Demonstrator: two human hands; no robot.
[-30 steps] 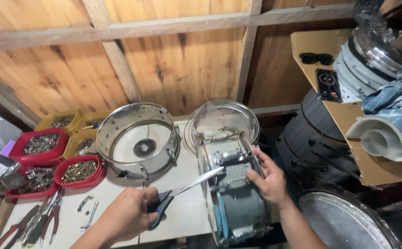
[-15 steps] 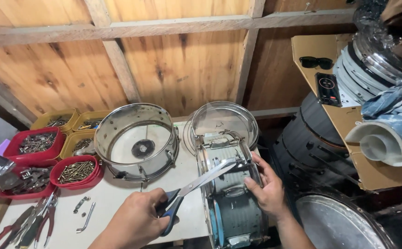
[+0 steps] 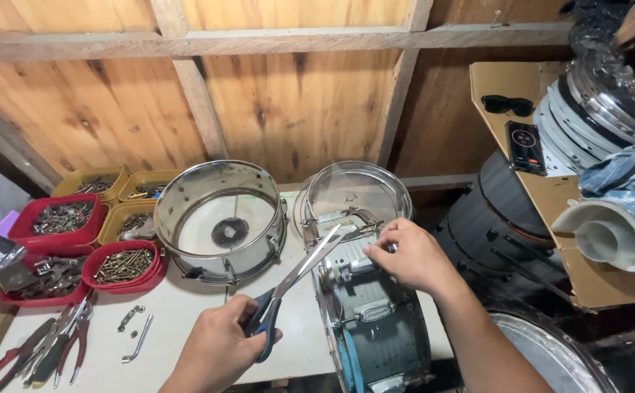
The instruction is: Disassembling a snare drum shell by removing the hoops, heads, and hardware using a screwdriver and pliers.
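Two drum shells, one pair of scissors, perhaps six trays of hardware, two hands.

— What sits on the tabletop?

— It's white. At its left edge stand red trays and yellow trays of screws and small metal parts. In front of them lie pliers with red handles, and just beside those a few loose metal brackets.

— And the middle?

— A shiny metal drum shell stands open side up. Right of it a grey-blue drum lies on its side, reaching over the front edge, with a clear drum head behind it.
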